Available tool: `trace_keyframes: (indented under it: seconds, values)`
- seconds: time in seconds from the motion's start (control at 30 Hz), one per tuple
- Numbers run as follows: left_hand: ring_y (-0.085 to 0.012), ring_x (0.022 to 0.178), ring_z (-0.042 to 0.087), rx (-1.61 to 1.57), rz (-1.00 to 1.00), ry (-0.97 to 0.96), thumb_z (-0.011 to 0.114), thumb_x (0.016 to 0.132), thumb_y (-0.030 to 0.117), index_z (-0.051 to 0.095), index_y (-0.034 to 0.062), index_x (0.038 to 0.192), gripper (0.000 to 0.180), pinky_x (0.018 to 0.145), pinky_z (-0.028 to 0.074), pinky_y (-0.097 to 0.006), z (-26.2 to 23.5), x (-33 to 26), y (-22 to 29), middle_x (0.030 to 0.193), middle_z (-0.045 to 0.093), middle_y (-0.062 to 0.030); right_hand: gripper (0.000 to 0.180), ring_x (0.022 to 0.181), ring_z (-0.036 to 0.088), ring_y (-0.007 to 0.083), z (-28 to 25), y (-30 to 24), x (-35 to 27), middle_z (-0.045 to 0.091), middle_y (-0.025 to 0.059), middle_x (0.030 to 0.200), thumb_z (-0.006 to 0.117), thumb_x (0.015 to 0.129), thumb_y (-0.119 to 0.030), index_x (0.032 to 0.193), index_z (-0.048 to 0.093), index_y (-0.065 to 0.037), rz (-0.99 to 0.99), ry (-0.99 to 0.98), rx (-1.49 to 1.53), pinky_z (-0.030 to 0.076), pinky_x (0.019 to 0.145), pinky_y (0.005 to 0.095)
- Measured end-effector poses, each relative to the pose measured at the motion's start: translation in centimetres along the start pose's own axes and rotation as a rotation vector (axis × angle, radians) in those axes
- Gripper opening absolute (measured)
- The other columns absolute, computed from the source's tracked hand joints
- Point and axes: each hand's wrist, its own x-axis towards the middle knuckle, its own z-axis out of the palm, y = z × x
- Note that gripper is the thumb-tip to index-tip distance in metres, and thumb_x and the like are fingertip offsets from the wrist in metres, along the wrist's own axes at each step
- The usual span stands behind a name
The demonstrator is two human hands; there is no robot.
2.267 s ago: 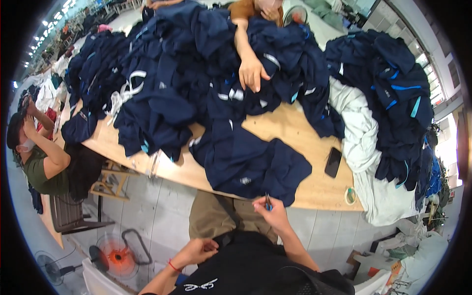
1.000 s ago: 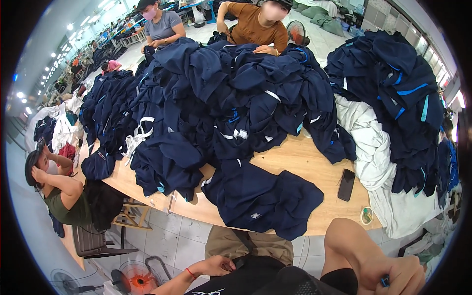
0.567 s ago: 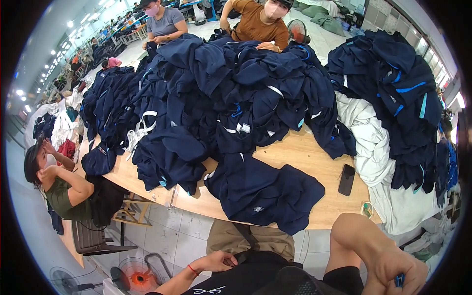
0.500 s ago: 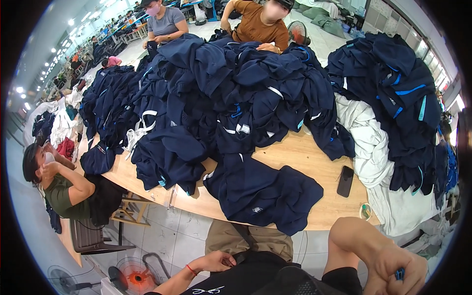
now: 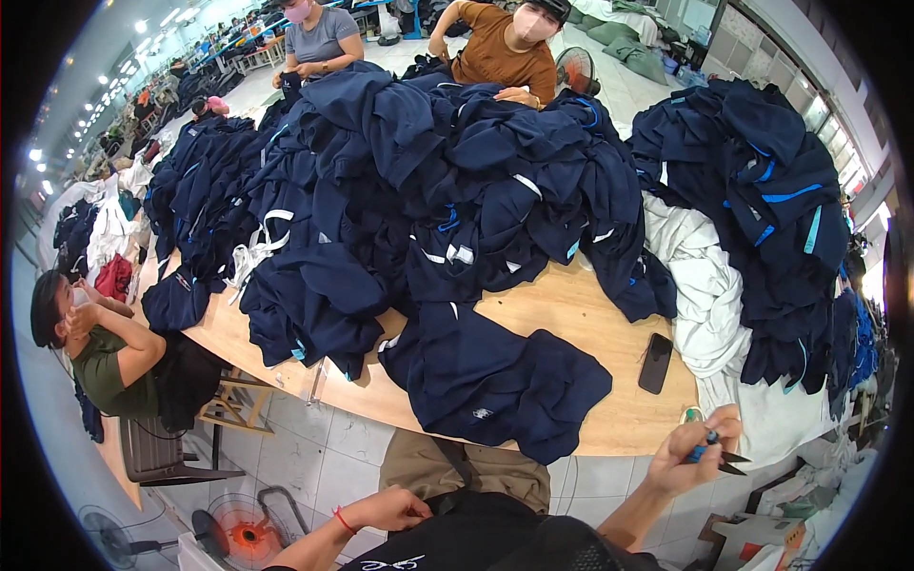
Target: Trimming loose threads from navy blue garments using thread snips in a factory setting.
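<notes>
My right hand [image 5: 693, 452] is raised at the table's near right edge, closed round small thread snips [image 5: 731, 462] with blue on the handle and dark pointed blades. My left hand [image 5: 388, 508] rests low against the black shirt [image 5: 457, 538] at my waist. Its fingers are curled in, and whatever they grip is hidden. A navy garment [image 5: 495, 381] with a small pale emblem lies spread on the table in front of me, its near edge hanging over. Neither hand touches it. Behind it rises a large heap of navy garments [image 5: 381, 152] with white and light-blue trim.
On the wooden table [image 5: 543, 309] lies a black phone [image 5: 656, 363]. White cloth [image 5: 705, 285] and another navy heap [image 5: 743, 181] are at the right. Two people stand across the table; a seated person [image 5: 114, 362] is at the left. A fan [image 5: 243, 533] stands on the floor.
My right hand has moved left and up from the lower right to the table edge, and the snips' blades now show. My left hand stays at my waist. The view has shifted slightly.
</notes>
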Motion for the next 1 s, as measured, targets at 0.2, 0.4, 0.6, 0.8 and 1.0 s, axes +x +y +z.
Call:
trace_keyframes:
  seconds: [0.2,0.4,0.6,0.8,1.0]
  values:
    - [-0.0193,0.078,0.074,0.134,0.013,0.036,0.072,0.090,0.010,0.075,0.0020,0.102,0.015,0.073,0.057,-0.034,0.3,0.4,0.9,0.087,0.078,-0.0105,0.023,0.040,0.026,0.0024,-1.8,0.2,-2.1,0.045,0.0073,0.109,0.062,0.102,-0.019,0.102,0.044,-0.005,0.207,0.107,-0.066,0.017,0.035,0.0199]
    - [-0.0153,0.080,0.074,-0.118,-0.005,0.265,0.071,0.098,0.012,0.075,0.0015,0.103,0.012,0.074,0.057,-0.031,3.8,-0.9,-0.5,0.092,0.079,-0.0088,0.023,0.040,0.028,0.0028,-1.9,0.4,-3.0,0.048,0.0059,0.105,0.062,0.103,-0.020,0.103,0.045,-0.005,0.345,0.165,0.131,0.019,0.034,0.0203]
    - [-0.0109,0.079,0.073,-0.260,-0.119,0.615,0.075,0.100,0.015,0.075,-0.0009,0.103,0.016,0.072,0.059,-0.028,8.3,-1.3,-2.9,0.091,0.079,-0.0082,0.023,0.040,0.030,0.0032,-1.2,0.7,-3.1,0.048,0.0049,0.104,0.060,0.105,-0.023,0.108,0.046,-0.004,0.425,0.140,0.244,0.020,0.034,0.0214]
    - [-0.0095,0.078,0.072,-0.239,-0.123,0.701,0.076,0.100,0.014,0.075,-0.0016,0.101,0.016,0.070,0.058,-0.028,9.6,-1.5,-3.7,0.088,0.078,-0.0060,0.025,0.040,0.028,0.0049,-0.4,0.1,-2.6,0.046,0.0057,0.106,0.062,0.103,-0.023,0.105,0.045,-0.006,0.435,0.116,0.279,0.018,0.035,0.0224]
    - [-0.0098,0.098,0.070,-0.506,-0.066,0.262,0.073,0.104,0.016,0.068,0.0039,0.127,0.027,0.086,0.054,-0.023,6.7,-2.3,-4.4,0.109,0.077,-0.0068,0.024,0.040,0.029,0.0055,-0.4,-0.8,-3.2,0.048,0.0074,0.107,0.060,0.105,-0.023,0.105,0.044,-0.005,0.439,0.086,0.295,0.019,0.035,0.0225]
